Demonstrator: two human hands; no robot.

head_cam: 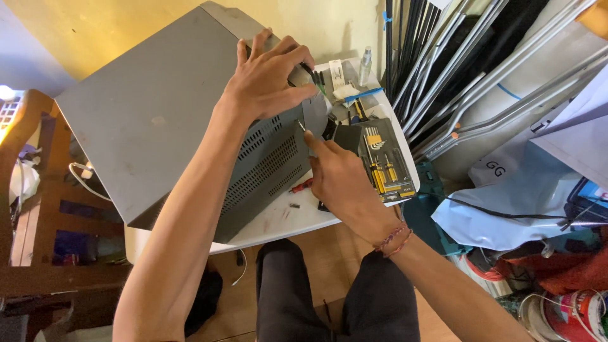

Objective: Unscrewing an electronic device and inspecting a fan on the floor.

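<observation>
while the left hand [266,79] presses flat on the top edge of the grey metal case [158,120], its fingers spread and curled over the corner, the right hand [342,180] works at the side panel with the vent holes [266,161]. the case stands tilted on a small white table [285,221], with one large plain side turned up to the camera. the right hand's fingers are closed together around a thin tool, probably a small screwdriver [301,126], and its metal tip touches the panel near the upper corner; the handle is hidden in the fist, so i cannot tell its kind for sure.

as a judgement, the work on the case's screws is in the middle and not at the end. one small loose screw [294,205] lies on the table just below the case, so at least one seems already out. the panel is still sitting on the case, not lifted away, and the tool is at one more fixing point. how many screws are left i cannot tell, because the other sides are hidden.

beside the right hand lies an open tool kit [386,161] with yellow-handled bits in a dark tray. a red-handled tool [303,185] lies between the case and the wrist. behind the table lean many metal pipes [468,82].
</observation>
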